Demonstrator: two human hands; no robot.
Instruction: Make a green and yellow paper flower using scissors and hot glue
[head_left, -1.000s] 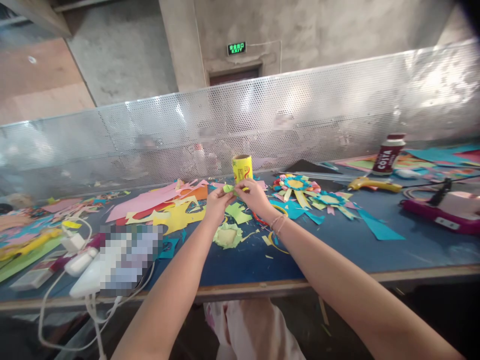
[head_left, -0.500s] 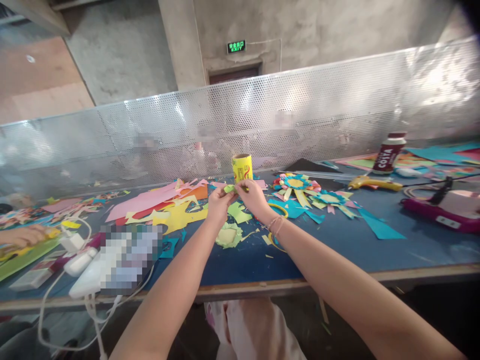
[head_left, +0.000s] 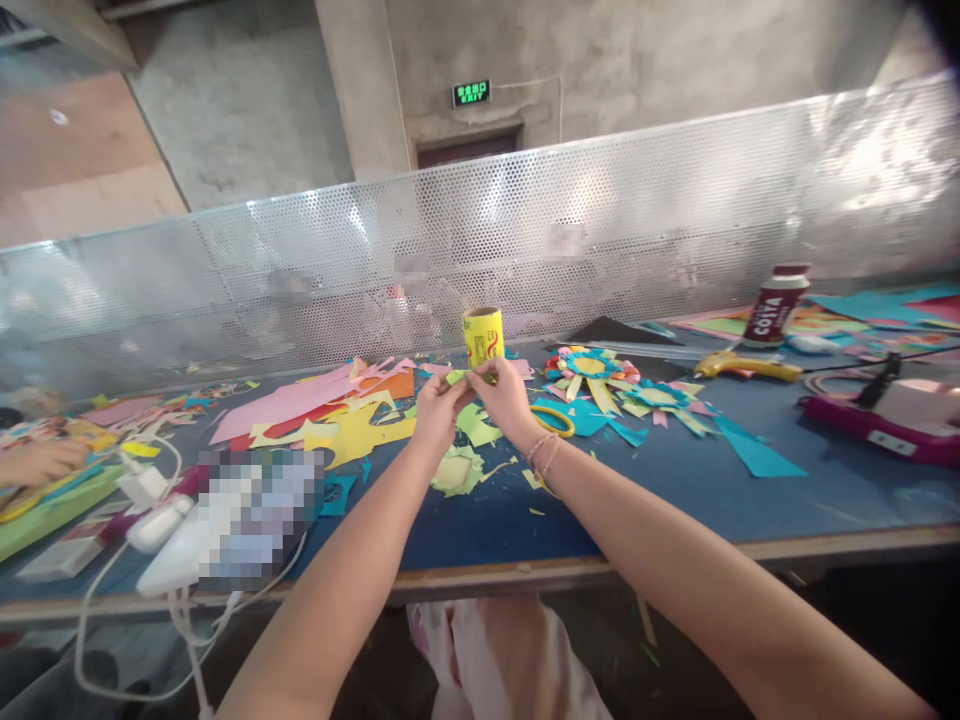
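Observation:
Both my hands meet above the middle of the blue table. Between the fingertips of my left hand is a small piece of light green paper. My right hand pinches at the same piece from the other side. Just behind them stands a yellow tape roll. Below my hands lies a pale green paper rosette. Partly hidden by my right wrist are yellow-handled scissors. To the right are a multicoloured paper rosette with ribbon tails and a blue and green one.
Pink paper and yellow paper scraps spread left of my hands. Nearer stand a phone and white cables. Another person's hand works at far left. A yellow glue gun, a bottle and a purple power strip are right.
My fingers have shifted slightly around the green paper, and its visible part has turned a little. The other person's hand at far left has moved slightly.

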